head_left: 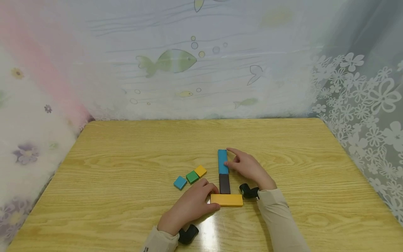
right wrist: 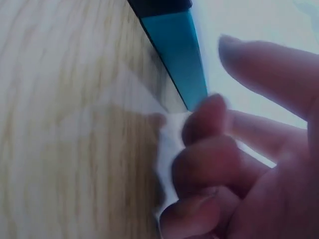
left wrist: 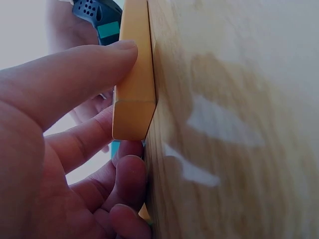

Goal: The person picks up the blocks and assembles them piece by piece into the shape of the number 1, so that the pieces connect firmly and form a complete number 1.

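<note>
A long yellow block [head_left: 226, 200] lies crosswise on the table. My left hand [head_left: 196, 197] pinches its left end, and in the left wrist view the thumb [left wrist: 99, 62] lies on the block's near side. Behind the yellow block stretches a dark block [head_left: 225, 184], with a blue block [head_left: 223, 161] end to end beyond it. My right hand [head_left: 248, 168] is at the right of the blue block, its index fingertip by the far end. In the right wrist view the thumb [right wrist: 264, 64] stands apart from the blue block's side.
Left of the row lie three small square blocks: blue [head_left: 180, 182], green [head_left: 192, 177] and yellow [head_left: 200, 171]. The green and yellow ones touch at a corner or edge. A wood-grain table [head_left: 126, 157] carries everything, with a printed curtain [head_left: 220, 77] along its back edge.
</note>
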Motion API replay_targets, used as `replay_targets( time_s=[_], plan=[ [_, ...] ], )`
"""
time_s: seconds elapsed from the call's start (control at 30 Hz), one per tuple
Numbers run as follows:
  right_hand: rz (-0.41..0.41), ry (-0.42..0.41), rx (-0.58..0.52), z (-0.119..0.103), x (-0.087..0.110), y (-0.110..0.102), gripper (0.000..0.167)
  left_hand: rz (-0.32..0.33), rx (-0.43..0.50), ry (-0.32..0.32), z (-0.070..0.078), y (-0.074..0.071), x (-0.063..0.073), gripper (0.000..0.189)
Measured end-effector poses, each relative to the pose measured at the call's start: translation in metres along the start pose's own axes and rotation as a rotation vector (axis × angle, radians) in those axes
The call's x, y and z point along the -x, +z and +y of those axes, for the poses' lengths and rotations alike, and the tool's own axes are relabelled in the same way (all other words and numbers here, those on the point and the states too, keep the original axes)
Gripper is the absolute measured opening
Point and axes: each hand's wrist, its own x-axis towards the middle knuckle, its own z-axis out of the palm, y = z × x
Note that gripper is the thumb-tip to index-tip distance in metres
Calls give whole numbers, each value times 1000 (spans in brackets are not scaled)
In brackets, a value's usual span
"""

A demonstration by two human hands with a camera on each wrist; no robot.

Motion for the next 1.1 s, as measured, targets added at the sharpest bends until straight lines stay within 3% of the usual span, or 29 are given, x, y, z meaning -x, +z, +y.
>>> replay_targets(
  time_s=[0.3,0.67,1.1],
  plan=[
    [69,-109,10,-12,2,-3,48,2,9,8,0,0,0,30],
    [-92,-316,110,-35,2,5,40,-7,14,9,0,-1,0,29],
    [-234,-334,189,-48,-11,13,36,8,-3,24,-1,-1,2,29]
  ],
)
